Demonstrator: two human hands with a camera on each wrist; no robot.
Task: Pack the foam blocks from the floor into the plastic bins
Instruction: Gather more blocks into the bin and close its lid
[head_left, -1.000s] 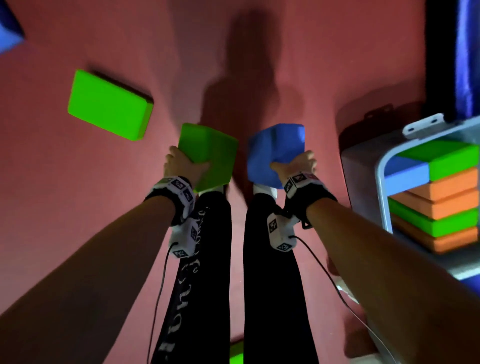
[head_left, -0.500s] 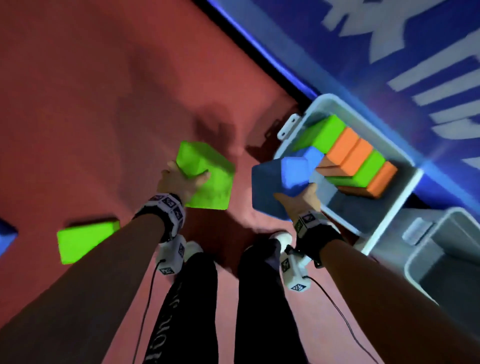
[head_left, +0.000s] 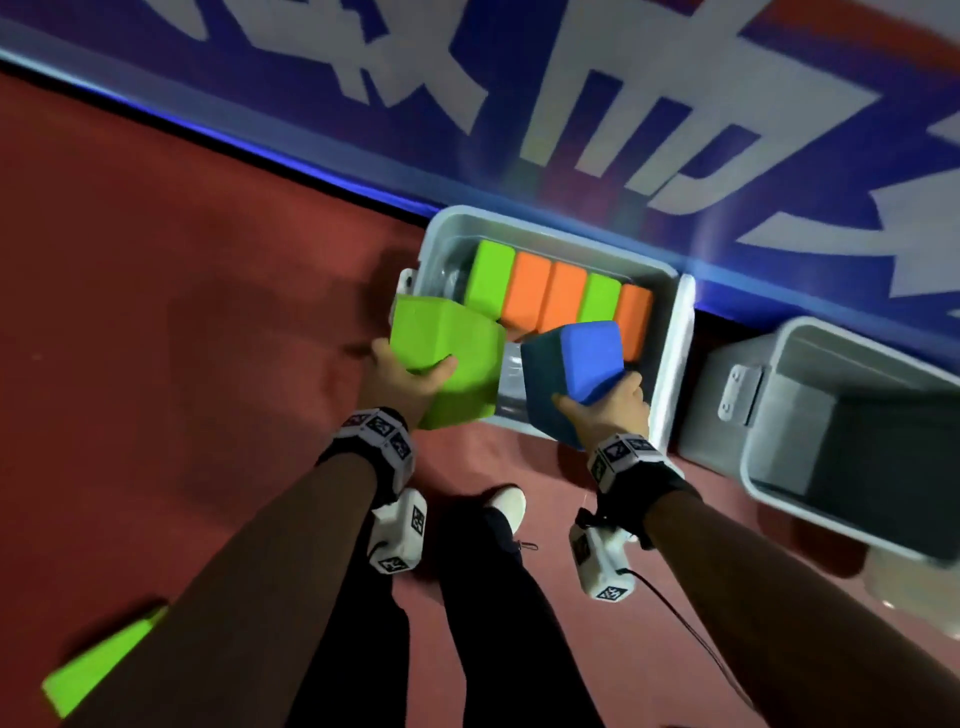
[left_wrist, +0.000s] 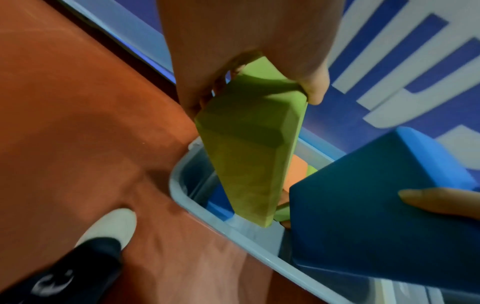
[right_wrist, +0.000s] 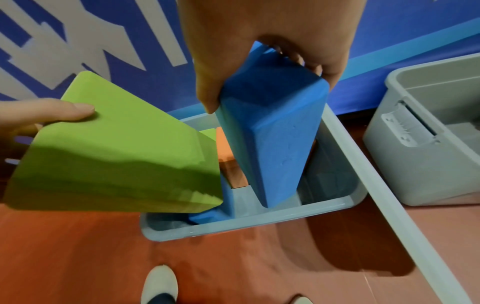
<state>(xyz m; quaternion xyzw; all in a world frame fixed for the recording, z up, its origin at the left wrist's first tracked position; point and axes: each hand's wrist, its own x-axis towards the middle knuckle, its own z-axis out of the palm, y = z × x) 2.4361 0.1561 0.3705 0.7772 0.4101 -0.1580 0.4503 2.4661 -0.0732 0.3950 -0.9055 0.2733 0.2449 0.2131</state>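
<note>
My left hand (head_left: 410, 376) grips a green foam block (head_left: 447, 353) by its near end and holds it over the left side of a grey plastic bin (head_left: 670, 358). My right hand (head_left: 605, 402) grips a blue foam block (head_left: 571, 374) over the bin's near right part. Inside the bin stand green and orange blocks (head_left: 561, 296) in a row along the far wall, with another blue block (right_wrist: 207, 216) low at the near side. In the left wrist view the green block (left_wrist: 249, 150) hangs end-down above the bin rim (left_wrist: 233, 230); in the right wrist view the blue block (right_wrist: 270, 139) points down into the bin (right_wrist: 259, 222).
A second grey bin (head_left: 831, 431), holding nothing, stands right of the first. A blue wall with white lettering (head_left: 623, 104) runs behind both. Another green block (head_left: 98, 665) lies on the red floor at lower left. My legs and white shoe (head_left: 506, 506) are below the hands.
The view swung toward the wall and bins. Both hands carried their blocks forward, from beside the bin to above its opening.
</note>
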